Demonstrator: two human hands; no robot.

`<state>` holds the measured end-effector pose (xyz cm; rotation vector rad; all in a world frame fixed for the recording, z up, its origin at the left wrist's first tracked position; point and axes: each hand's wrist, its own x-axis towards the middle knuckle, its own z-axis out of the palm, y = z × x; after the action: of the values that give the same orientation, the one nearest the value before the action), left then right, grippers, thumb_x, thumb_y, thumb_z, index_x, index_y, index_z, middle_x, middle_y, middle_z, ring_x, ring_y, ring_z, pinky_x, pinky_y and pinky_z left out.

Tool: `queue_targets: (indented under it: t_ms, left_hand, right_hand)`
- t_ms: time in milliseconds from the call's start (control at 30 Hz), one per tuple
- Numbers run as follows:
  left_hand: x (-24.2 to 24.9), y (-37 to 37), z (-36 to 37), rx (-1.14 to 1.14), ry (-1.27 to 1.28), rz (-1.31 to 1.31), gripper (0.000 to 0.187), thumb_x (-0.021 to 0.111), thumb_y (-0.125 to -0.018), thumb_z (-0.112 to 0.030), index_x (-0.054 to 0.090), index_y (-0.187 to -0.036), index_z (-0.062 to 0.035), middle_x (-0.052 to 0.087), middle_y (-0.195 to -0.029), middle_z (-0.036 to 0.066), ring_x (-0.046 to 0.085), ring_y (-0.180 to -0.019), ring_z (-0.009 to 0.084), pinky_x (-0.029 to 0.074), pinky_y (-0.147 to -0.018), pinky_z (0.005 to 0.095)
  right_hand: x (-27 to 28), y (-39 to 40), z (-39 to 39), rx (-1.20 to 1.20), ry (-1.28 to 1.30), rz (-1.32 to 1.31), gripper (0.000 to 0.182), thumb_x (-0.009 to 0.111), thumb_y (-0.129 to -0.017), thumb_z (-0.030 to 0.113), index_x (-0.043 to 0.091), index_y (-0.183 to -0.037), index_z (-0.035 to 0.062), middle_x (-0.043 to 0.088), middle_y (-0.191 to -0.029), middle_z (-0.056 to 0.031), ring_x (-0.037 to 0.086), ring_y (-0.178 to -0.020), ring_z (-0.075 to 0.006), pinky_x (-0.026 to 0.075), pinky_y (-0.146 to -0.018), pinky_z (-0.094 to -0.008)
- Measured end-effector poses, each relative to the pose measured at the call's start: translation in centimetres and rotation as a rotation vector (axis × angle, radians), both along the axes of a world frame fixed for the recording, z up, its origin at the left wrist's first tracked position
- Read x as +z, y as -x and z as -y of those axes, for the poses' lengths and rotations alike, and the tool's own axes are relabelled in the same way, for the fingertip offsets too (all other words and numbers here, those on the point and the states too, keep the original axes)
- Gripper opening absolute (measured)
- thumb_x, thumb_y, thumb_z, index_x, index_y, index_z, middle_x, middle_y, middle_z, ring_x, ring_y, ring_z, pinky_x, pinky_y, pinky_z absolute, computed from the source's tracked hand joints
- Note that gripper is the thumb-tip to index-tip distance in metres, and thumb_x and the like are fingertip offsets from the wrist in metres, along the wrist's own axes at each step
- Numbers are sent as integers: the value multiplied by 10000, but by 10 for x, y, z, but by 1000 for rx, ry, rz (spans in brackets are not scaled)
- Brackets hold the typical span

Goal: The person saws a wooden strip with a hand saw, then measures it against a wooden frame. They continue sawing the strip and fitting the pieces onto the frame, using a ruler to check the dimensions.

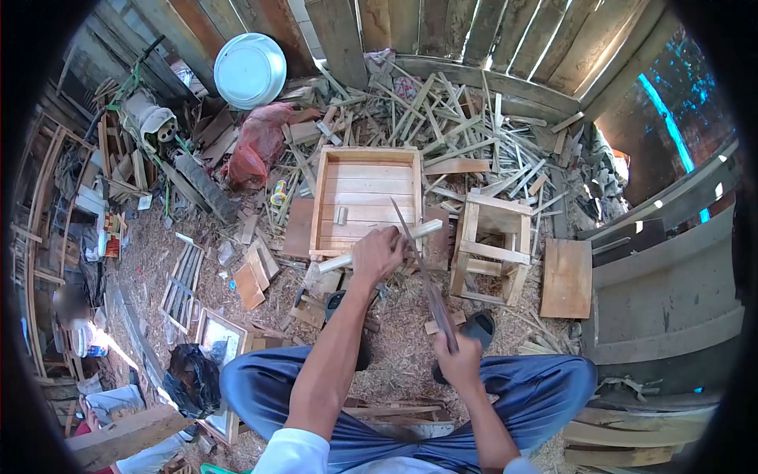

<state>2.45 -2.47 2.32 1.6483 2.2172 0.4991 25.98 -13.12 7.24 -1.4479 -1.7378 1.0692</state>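
Observation:
My left hand (pixel 377 251) is closed around a pale wooden strip (pixel 428 228), pressing it over the near edge of a shallow wooden box (pixel 323 189). My right hand (pixel 459 357) grips the near end of a long, tapered handsaw (pixel 431 292), seen almost edge-on. Its blade crosses the strip just right of my left fingers, and the tip points away over the box. Inside the box lies a small wood block (pixel 340 215) on the slatted bottom.
A small wooden frame stand (pixel 495 251) and a flat board (pixel 566 278) are to the right. Offcuts (pixel 442 118) pile up along the plank wall behind. A white basin (pixel 249 71) and red plastic bag (pixel 260 142) sit at back left. Another person's legs (pixel 118 399) show at lower left.

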Motion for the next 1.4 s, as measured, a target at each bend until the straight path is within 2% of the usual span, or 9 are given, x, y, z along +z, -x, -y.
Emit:
queue_targets:
  t_ms: [100, 200, 500, 633, 700, 900, 1100, 1267, 1400]
  left_hand:
    - [4, -4, 3, 21, 45, -38, 355, 515, -909, -430, 634, -947, -98, 628, -805, 203, 630, -786, 401, 487, -696, 504]
    - [6, -6, 5, 23, 12, 4, 319, 556, -884, -392, 637, -917, -85, 641, -815, 197, 638, -813, 387, 502, -710, 489]
    - [2, -2, 7, -3, -1, -51, 299, 553, -891, -379, 631, -926, -92, 649, -818, 173, 639, -804, 372, 499, -704, 492]
    - [-8, -4, 4, -26, -118, 3, 276, 557, -892, -358, 625, -921, -92, 641, -803, 174, 635, -799, 374, 498, -699, 491]
    - [-9, 2, 4, -51, -131, 4, 255, 562, -894, -339, 622, -916, -91, 634, -794, 175, 632, -794, 375, 497, -699, 489]
    - [1, 0, 10, -44, -124, -7, 260, 593, -874, -342, 627, -890, -85, 626, -783, 179, 627, -779, 376, 494, -697, 486]
    - [9, 1, 8, -38, -111, 13, 281, 596, -875, -373, 632, -875, -94, 628, -771, 160, 628, -793, 357, 493, -677, 477]
    - [5, 3, 2, 7, -131, 36, 286, 583, -882, -380, 635, -866, -100, 632, -772, 162, 631, -790, 361, 494, -674, 476]
    - [-3, 3, 6, -24, -177, 65, 256, 582, -876, -357, 613, -900, -104, 622, -770, 172, 624, -760, 389, 481, -655, 504]
  right_hand:
    - [3, -12, 18, 11, 59, 112, 169, 631, -841, 140, 660, -758, -5, 553, -574, -186, 627, -529, -329, 478, -514, -370]
    - [-7, 35, -31, -14, 56, 96, 276, 640, -854, 239, 652, -727, -6, 551, -569, -201, 606, -532, -370, 467, -508, -407]
    - [9, -8, 19, 23, 138, 101, 155, 641, -831, 191, 700, -829, 47, 606, -629, -182, 626, -574, -373, 505, -560, -426]
    - [-8, 37, -35, -31, -123, 129, 279, 648, -852, 235, 641, -721, -11, 533, -553, -203, 617, -513, -338, 450, -492, -390]
    - [2, 49, -52, 49, 61, 172, 319, 620, -861, 324, 665, -782, 19, 592, -628, -211, 605, -588, -414, 484, -548, -450]
    - [4, -12, 24, -36, 79, -14, 274, 638, -852, 235, 664, -739, -13, 562, -570, -206, 617, -556, -381, 477, -533, -421]
    - [5, 44, -47, 3, 164, 65, 365, 621, -879, 298, 623, -721, -32, 503, -524, -191, 564, -461, -301, 441, -507, -397]
    - [14, -29, 32, -13, 115, 164, 209, 630, -856, 159, 632, -751, -20, 486, -519, -151, 560, -449, -181, 408, -472, -335]
    - [-15, 23, -21, 2, 8, 197, 316, 632, -874, 252, 618, -716, -22, 495, -528, -189, 549, -439, -305, 400, -470, -398]
